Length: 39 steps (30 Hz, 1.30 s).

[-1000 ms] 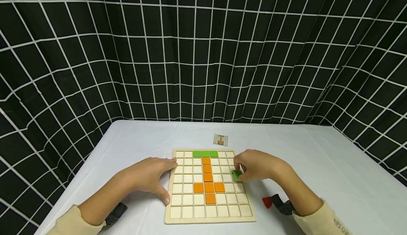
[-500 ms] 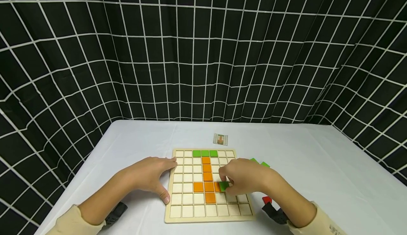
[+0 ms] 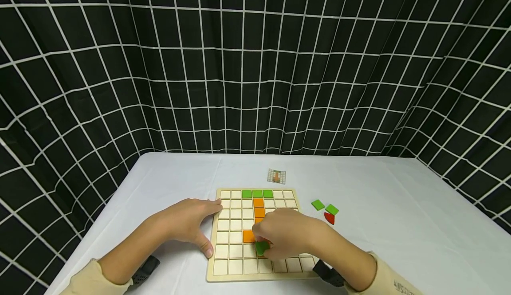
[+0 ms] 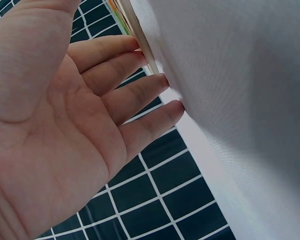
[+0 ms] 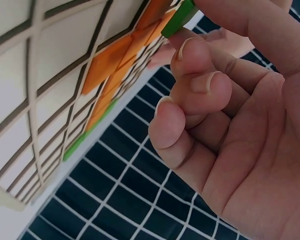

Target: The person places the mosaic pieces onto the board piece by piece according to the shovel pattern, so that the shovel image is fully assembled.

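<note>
In the head view a square wooden grid board point(image 3: 235, 267) lies on the white table. My left hand point(image 3: 185, 221) spans its left edge, thumb and fingers spread and touching the rim. Between the thumb and fingertips of my right hand point(image 3: 293, 233) is a square green tile point(image 3: 261, 248), held over the board's lower middle. The right wrist view shows that tile tilted and apart from the grid. A column of orange tiles point(image 3: 259, 212) runs down the middle, partly covered by the right hand. One orange tile point(image 3: 249, 236) lies left of it. Three green tiles point(image 3: 257, 194) fill top-row cells.
Right of the board lie two loose green tiles point(image 3: 317, 205) and a red piece point(image 3: 329, 218) with a curved side. Behind the board is a small card point(image 3: 277, 176) printed with a grid pattern. A black curtain point(image 3: 255, 64) with white lines surrounds the table.
My right hand has carried the green tile leftward and toward me, from the board's right edge to its lower middle. Loose pieces at the right came into view. The left hand stays put.
</note>
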Available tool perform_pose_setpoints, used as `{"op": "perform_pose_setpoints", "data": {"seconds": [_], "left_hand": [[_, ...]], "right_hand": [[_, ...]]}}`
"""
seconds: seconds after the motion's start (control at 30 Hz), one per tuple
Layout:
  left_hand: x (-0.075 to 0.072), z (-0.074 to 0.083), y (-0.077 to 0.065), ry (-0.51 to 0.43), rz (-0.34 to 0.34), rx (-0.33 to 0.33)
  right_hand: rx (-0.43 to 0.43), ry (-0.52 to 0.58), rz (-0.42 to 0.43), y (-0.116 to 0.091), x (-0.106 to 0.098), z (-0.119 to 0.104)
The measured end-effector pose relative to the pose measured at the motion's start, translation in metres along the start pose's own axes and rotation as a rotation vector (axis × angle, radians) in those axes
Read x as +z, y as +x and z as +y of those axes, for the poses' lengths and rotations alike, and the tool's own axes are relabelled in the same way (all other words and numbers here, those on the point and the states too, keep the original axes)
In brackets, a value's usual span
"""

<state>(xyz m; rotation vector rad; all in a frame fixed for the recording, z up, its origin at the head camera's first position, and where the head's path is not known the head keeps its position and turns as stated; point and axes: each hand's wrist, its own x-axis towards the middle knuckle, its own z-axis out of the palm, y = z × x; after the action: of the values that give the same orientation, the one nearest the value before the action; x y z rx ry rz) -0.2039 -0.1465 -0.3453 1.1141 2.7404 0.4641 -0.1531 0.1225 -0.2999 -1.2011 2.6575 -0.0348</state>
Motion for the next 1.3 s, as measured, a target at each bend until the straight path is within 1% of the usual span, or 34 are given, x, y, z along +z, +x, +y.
{"op": "perform_pose_setpoints", "data": {"seconds": [0.27, 0.4, 0.53, 0.8, 1.03, 1.1, 1.17, 1.3], "left_hand": [[0.0, 0.001, 0.0, -0.007, 0.003, 0.003], [0.0, 0.001, 0.0, -0.009, 0.004, 0.004], [0.0, 0.001, 0.0, -0.008, 0.001, 0.004], [0.0, 0.0, 0.001, 0.001, 0.005, 0.014], [0.001, -0.001, 0.002, 0.0, 0.01, 0.016], [0.001, -0.001, 0.002, -0.001, 0.008, 0.012], [0.0, -0.001, 0.001, -0.002, 0.006, 0.01], [0.0, -0.002, 0.0, -0.005, 0.006, 0.013]], "right_hand": [[-0.023, -0.031, -0.015, 0.011, 0.004, -0.007], [-0.022, -0.044, -0.026, 0.016, 0.006, -0.01], [-0.019, -0.08, -0.023, 0.02, 0.007, -0.014], [0.035, -0.145, -0.022, 0.022, 0.008, -0.018], [0.073, -0.138, -0.043, 0.022, 0.007, -0.018], [0.065, -0.132, -0.033, 0.022, 0.007, -0.017], [0.037, -0.115, -0.019, 0.022, 0.008, -0.017], [-0.061, -0.062, 0.002, 0.022, 0.01, -0.016]]}}
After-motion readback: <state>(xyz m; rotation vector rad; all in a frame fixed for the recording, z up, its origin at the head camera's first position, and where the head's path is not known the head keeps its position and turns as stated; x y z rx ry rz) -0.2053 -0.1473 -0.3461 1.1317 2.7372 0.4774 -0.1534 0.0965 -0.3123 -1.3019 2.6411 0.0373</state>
